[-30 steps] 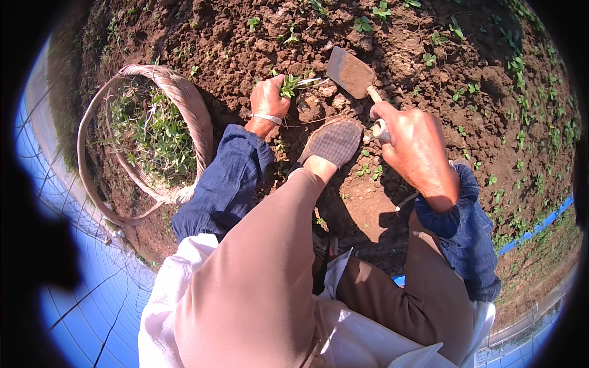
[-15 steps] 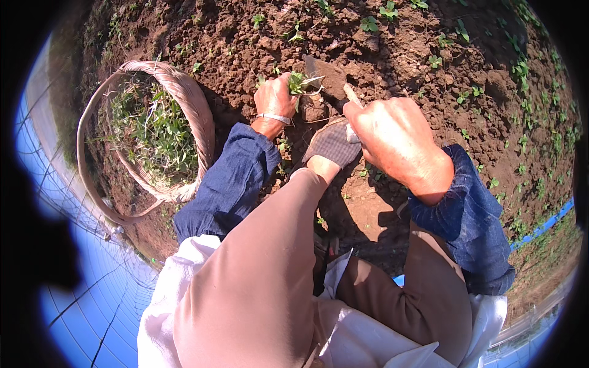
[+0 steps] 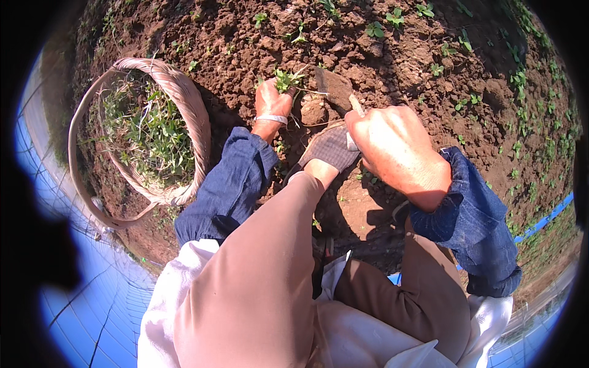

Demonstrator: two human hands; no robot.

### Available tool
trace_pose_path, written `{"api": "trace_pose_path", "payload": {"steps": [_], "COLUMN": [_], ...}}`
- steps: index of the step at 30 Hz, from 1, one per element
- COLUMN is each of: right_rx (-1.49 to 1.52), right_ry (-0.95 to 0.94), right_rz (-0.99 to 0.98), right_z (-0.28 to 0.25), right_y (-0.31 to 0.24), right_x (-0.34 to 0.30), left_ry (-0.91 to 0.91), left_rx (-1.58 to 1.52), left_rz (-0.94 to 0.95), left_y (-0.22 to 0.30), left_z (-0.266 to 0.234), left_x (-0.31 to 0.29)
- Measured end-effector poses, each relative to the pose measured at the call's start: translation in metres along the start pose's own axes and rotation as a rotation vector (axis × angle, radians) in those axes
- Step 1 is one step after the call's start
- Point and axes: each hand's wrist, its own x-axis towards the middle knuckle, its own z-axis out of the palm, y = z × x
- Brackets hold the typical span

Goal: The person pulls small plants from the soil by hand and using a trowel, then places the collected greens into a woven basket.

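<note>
My left hand (image 3: 272, 102) is closed around a small bunch of green weeds (image 3: 286, 80), with pale roots pointing to the right. A wicker basket (image 3: 184, 98) with a hoop handle, heaped with pulled weeds (image 3: 150, 129), stands to its left. My right hand (image 3: 396, 147) grips the wooden handle of a hand hoe (image 3: 334, 89). The hoe's flat, soil-coloured metal blade is low over the crumbly soil, a little right of the weeds. Between blade and left hand lies a round clod (image 3: 313, 111).
My checked shoe (image 3: 325, 147) rests on the soil close below the blade. Small seedlings (image 3: 394, 17) dot the reddish soil (image 3: 417, 80) ahead and to the right. A blue hose or strip (image 3: 546, 219) runs along the right side.
The hoe blade and right hand have shifted slightly right and down in view. The weeds in my left hand have tilted, and the hand has turned a little. The basket appears slightly farther left.
</note>
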Motion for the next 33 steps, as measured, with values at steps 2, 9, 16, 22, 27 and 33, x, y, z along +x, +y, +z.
{"api": "trace_pose_path", "payload": {"steps": [2,9,16,22,27,33], "right_rx": [0.037,0.003,0.048,0.105,0.198,0.531], "right_ry": [0.018,-0.126,-0.051,-0.193,-0.168,-0.052], "right_rz": [-0.035,0.024,0.081,0.158,0.156,0.165], "right_z": [0.002,0.013,0.038,0.068,0.086,0.07], "right_y": [-0.006,-0.018,-0.011,0.02,0.031,0.041], "right_x": [0.009,0.046,0.052,0.03,0.025,0.024], "left_ry": [0.028,0.033,0.057,0.026,-0.047,0.068], "left_rx": [0.019,-0.039,-0.126,-0.151,-0.187,-0.751], "left_rz": [-0.024,0.06,0.045,0.064,0.075,-0.131], "left_y": [-0.006,-0.008,-0.008,-0.007,-0.012,-0.031], "left_z": [-0.003,0.008,0.007,0.006,0.001,-0.001], "left_x": [-0.002,0.004,-0.003,0.0,-0.005,-0.004]}}
